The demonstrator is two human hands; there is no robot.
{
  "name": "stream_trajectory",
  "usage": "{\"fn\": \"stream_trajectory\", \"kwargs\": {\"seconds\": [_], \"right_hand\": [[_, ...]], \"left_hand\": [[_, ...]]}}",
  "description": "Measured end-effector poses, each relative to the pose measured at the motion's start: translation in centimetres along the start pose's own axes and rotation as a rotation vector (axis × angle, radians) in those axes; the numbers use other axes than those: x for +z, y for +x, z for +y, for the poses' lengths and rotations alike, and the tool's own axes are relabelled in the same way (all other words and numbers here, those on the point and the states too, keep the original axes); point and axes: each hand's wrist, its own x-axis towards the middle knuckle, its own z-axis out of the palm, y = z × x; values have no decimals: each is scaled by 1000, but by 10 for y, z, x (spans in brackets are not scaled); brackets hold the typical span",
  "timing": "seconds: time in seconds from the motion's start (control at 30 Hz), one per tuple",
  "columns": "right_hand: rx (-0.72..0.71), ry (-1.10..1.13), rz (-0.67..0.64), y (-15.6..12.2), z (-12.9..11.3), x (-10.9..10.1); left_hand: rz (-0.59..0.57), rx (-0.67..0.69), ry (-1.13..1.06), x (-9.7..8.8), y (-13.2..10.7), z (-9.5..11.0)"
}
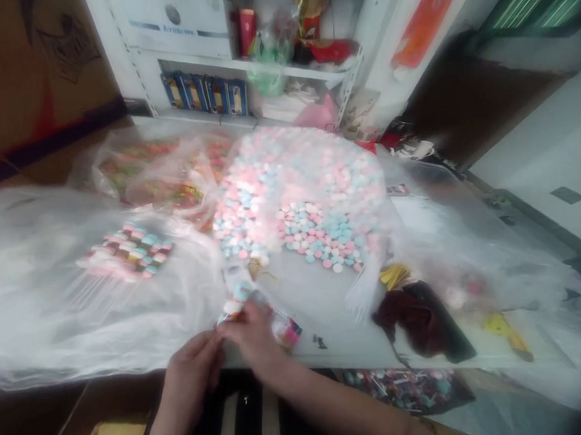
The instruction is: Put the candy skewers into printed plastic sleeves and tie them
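Note:
At the table's front edge, my left hand (193, 358) and my right hand (255, 336) meet with fingers pinched on a small clear packet (231, 308). Round pale pieces show inside it. The packet's lower end is hidden by the fingers. Just beyond lies a gold twist tie or similar thin gold strip (255, 267), too blurred to be sure. A colourful printed wrapper (289, 331) lies beside my right wrist. Behind the hands spreads a large heap of pink, white and pale blue round candies (319, 232), partly under clear plastic.
On the left, rows of coloured discs with white sticks (128, 251) rest on plastic sheeting (33, 295). A bag of orange and green wrapped pieces (156, 171) stands behind. To the right are white sticks (362, 296) and a dark red cloth (419, 321). Shelves (298, 68) rise at the back.

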Motion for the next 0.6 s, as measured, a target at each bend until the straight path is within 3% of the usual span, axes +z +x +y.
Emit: {"fn": "stream_trajectory", "kwargs": {"seconds": [0.07,0.17,0.23,0.3,0.47,0.6], "right_hand": [[-102,-285,19,10,-5,-20],[-307,-926,283,32,-14,-54],[-250,-1278,306,47,-17,-70],[-186,-1484,290,58,-17,-78],[-197,-1550,300,59,-18,-85],[-363,-1499,265,33,-24,-79]], "left_hand": [[33,-102,-93,-6,4,2],[85,-207,-241,-13,7,6],[102,-282,-359,-14,7,8],[92,-345,-462,-14,7,11],[101,-374,-569,-18,6,13],[127,-392,-610,-25,7,12]]}}
